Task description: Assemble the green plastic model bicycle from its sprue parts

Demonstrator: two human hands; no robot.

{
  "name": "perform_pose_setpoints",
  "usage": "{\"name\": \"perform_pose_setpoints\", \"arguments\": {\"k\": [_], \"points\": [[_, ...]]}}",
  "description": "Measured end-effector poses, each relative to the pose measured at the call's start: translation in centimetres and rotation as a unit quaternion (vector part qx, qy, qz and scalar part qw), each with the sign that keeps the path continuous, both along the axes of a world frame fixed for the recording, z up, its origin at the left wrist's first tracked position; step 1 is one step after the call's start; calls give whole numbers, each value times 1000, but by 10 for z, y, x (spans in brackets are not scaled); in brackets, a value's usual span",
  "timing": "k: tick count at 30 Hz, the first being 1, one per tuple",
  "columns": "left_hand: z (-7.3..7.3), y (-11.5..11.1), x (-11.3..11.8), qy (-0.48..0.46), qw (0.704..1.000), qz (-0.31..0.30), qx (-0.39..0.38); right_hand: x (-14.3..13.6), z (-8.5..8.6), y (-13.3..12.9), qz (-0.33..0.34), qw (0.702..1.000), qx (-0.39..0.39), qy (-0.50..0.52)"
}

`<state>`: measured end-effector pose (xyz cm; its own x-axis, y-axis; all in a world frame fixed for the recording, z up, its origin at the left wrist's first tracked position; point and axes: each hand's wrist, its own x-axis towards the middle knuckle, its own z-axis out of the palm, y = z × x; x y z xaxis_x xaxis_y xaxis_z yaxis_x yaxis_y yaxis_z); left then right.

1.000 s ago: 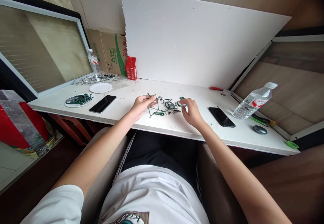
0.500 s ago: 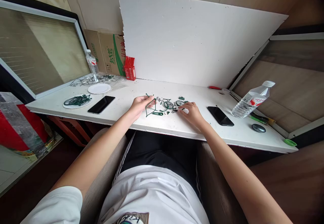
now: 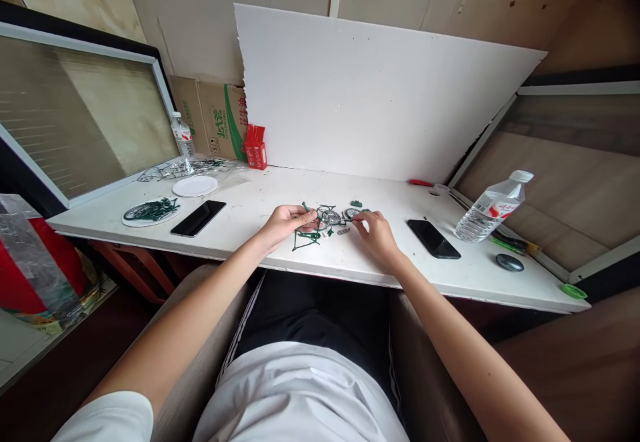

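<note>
My left hand (image 3: 289, 225) is closed on a dark green model bicycle frame (image 3: 306, 237), thumb on top, over the near part of the table. To the right, my right hand (image 3: 376, 234) pinches a small dark green part (image 3: 346, 220) at its fingertips; its shape is partly hidden. Between the hands lie a spoked model wheel (image 3: 330, 217) and several tiny loose pieces. A second spoked wheel (image 3: 352, 213) rests just beyond the right fingertips, with a small green block (image 3: 356, 203) behind it.
A black phone (image 3: 199, 218) and a plate of green parts (image 3: 150, 221) lie left, near a white plate (image 3: 195, 186) and a water bottle (image 3: 183, 137). On the right are another phone (image 3: 433, 239), a bottle (image 3: 493, 207) and a dark round object (image 3: 509, 263). A white board (image 3: 380, 95) stands behind.
The left hand has tilted the bicycle frame lower, with its thumb turned more to the right. The right hand has stayed by the wheels. The whole view has shifted slightly.
</note>
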<state>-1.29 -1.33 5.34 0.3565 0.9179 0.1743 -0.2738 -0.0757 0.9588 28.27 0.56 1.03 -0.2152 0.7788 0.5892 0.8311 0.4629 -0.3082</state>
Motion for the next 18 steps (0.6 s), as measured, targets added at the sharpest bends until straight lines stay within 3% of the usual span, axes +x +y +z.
{"name": "perform_pose_setpoints", "arguments": {"k": [5,10,14,18], "points": [[0,-1,0,17,999,-24,16,-1,23,-4,52,988,23,146],[6,-7,1,14,998,-61,25,-19,50,-25,81,967,19,242],[11,-12,2,19,997,-74,32,-40,65,-47,113,960,48,250],[11,-13,1,23,996,-79,32,-53,72,-62,125,966,126,190]]}}
